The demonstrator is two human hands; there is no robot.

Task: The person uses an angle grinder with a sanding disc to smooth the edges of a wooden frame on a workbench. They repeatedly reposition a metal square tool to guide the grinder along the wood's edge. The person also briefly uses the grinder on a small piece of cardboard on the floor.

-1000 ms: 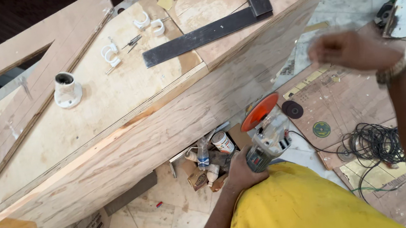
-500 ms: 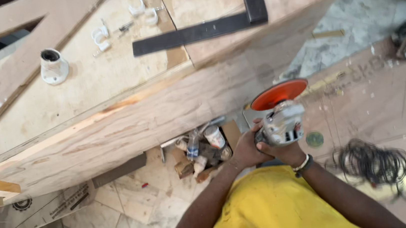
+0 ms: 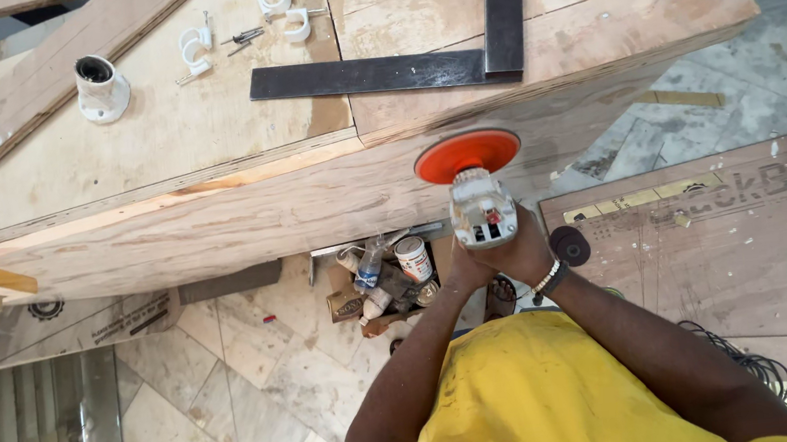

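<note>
Black steel square (image 3: 454,59), white pipe clips (image 3: 192,47), white lamp holder (image 3: 99,88) and loose screws (image 3: 243,40) on the desk (image 3: 162,148); tin can (image 3: 413,258) on the floor.

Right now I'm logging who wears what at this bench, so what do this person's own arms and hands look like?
Both forearms are bare, with no gloves on the left hand or the right hand. The right wrist carries a light, metallic-looking wristband, possibly a watch. A yellow shirt covers the torso; its sleeves end above the bare forearms. No cables or markings show on the arms.
</note>
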